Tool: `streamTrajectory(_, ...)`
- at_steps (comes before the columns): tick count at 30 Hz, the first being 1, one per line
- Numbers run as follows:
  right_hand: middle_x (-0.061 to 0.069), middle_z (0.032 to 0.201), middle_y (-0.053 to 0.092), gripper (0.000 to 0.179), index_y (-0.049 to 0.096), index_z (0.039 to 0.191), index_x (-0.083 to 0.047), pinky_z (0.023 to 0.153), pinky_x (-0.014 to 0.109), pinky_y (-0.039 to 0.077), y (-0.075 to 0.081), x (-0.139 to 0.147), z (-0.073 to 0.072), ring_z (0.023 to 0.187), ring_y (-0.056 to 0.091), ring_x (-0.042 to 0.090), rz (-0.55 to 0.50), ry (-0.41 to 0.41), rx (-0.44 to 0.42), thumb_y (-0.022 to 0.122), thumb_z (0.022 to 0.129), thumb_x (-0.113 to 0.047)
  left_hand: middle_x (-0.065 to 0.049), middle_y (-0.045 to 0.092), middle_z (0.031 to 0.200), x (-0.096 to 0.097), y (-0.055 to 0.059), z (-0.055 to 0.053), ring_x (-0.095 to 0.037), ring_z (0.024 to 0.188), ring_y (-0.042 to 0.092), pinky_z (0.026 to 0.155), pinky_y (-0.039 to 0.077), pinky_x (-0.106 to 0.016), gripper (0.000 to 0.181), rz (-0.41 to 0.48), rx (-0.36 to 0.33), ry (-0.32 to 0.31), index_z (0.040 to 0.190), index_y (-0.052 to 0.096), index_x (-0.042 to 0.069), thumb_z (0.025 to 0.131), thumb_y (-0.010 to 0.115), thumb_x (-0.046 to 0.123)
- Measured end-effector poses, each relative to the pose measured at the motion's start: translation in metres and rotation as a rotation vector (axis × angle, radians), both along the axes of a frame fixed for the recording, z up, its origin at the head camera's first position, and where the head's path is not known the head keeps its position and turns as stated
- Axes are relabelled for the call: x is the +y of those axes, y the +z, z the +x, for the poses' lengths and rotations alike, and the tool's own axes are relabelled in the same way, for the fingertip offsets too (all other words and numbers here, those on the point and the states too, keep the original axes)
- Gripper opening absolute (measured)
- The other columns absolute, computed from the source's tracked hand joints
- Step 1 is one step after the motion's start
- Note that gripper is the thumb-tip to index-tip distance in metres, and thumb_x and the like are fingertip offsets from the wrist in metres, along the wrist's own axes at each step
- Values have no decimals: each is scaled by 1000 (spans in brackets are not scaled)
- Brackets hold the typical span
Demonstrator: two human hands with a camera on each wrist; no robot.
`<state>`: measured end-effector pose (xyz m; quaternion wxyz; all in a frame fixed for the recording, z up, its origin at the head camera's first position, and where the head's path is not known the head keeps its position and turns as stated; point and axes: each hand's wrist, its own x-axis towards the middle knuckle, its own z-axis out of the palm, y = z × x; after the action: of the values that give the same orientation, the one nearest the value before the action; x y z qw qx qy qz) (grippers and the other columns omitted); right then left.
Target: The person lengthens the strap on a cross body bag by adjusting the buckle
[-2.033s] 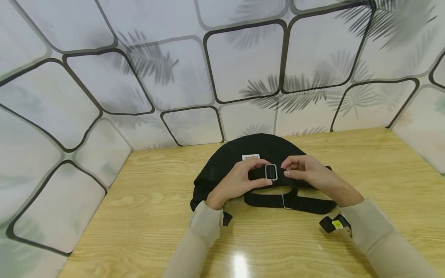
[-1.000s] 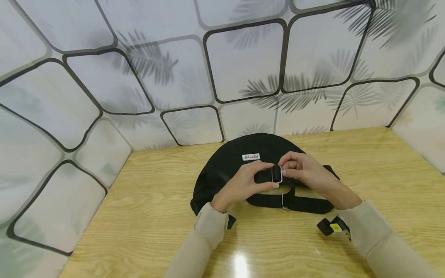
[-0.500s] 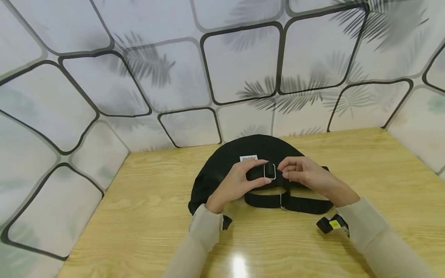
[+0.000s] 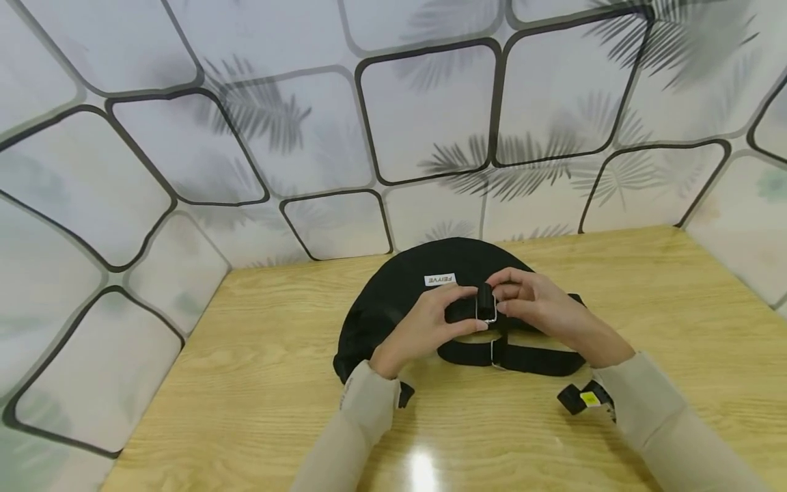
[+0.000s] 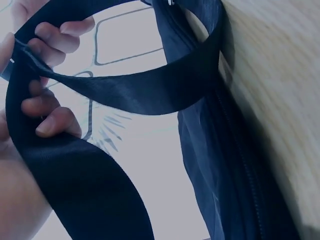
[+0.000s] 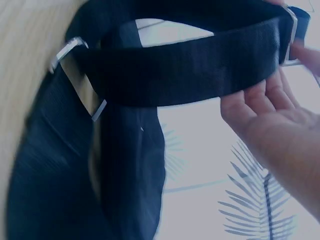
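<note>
A black waist bag (image 4: pixel 381 301) with a white label (image 4: pixel 440 279) lies on the wooden table. Over it, my left hand (image 4: pixel 421 328) grips its black strap beside a rectangular metal slide buckle (image 4: pixel 486 311), thumb below and index finger above. My right hand (image 4: pixel 541 304) pinches at the strap loop (image 4: pixel 485 296) standing up out of that buckle, fingertips right at the frame's edge. Seen in the right wrist view, the strap (image 6: pixel 185 72) curves from the buckle (image 6: pixel 292 37) down toward a second metal ring (image 6: pixel 67 52). The left wrist view has fingers (image 5: pixel 52 120) behind the strap.
The rest of the strap (image 4: pixel 544 361) lies folded on the table (image 4: pixel 277 383) in front of the bag. A small black piece with a yellow label (image 4: pixel 590 398) sits by the right cuff. A patterned wall (image 4: pixel 430 116) rises behind the table.
The strap loop in the buckle now stands up higher than two seconds ago. My right fingertips, apart from the buckle half a second ago, are back against it; the left hand has shifted slightly right.
</note>
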<state>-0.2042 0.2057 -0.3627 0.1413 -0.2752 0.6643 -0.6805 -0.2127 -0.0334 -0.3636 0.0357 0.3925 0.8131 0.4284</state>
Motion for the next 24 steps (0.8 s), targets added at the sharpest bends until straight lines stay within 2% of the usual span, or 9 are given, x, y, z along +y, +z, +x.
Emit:
streamTrajectory(4,11,109,66,40,49,135,4,83,31,56,5,2,3,98,66,18,73,22,69,61,97,6,-15,54,143,0,1,0,-28,129,54,102,46,-30,66,-29,-50,-4,149,46,1,92,78,13)
streamTrajectory(6,14,110,65,47,47,138,8,81,32,56,8,1,3,97,66,19,134,4,106,66,95,4,-15,57,138,0,2,0,-28,126,56,98,49,-29,70,-40,-57,4,150,43,3,91,79,12)
streamTrajectory(8,16,110,64,52,47,138,11,80,32,56,12,-2,2,97,65,21,198,-21,148,70,92,2,-15,59,129,0,3,0,-27,120,59,94,50,-29,69,-44,-31,19,148,41,2,92,79,12)
streamTrajectory(12,12,104,64,48,56,130,9,75,31,55,20,-8,2,90,64,20,317,-95,225,78,89,-3,-13,61,114,1,7,-3,-26,106,62,88,50,-28,65,-12,36,28,144,39,1,92,78,10)
streamTrajectory(17,7,100,68,42,61,124,6,77,31,55,23,-8,2,89,65,19,414,-139,287,79,88,-5,-12,63,112,-2,8,-5,-24,102,64,85,50,-24,58,4,61,14,139,46,0,92,77,11)
streamTrajectory(19,4,98,69,42,62,123,6,78,32,56,21,-7,3,89,66,18,444,-147,320,80,87,-6,-13,64,116,-3,8,-5,-24,105,64,88,50,-25,52,9,62,1,136,50,0,92,77,11)
streamTrajectory(24,-5,89,64,38,67,118,-2,72,33,56,16,-3,5,81,61,13,504,-199,455,83,85,-11,-14,64,126,-7,7,-5,-24,114,62,96,48,-26,43,21,81,-29,129,58,-2,92,77,9)
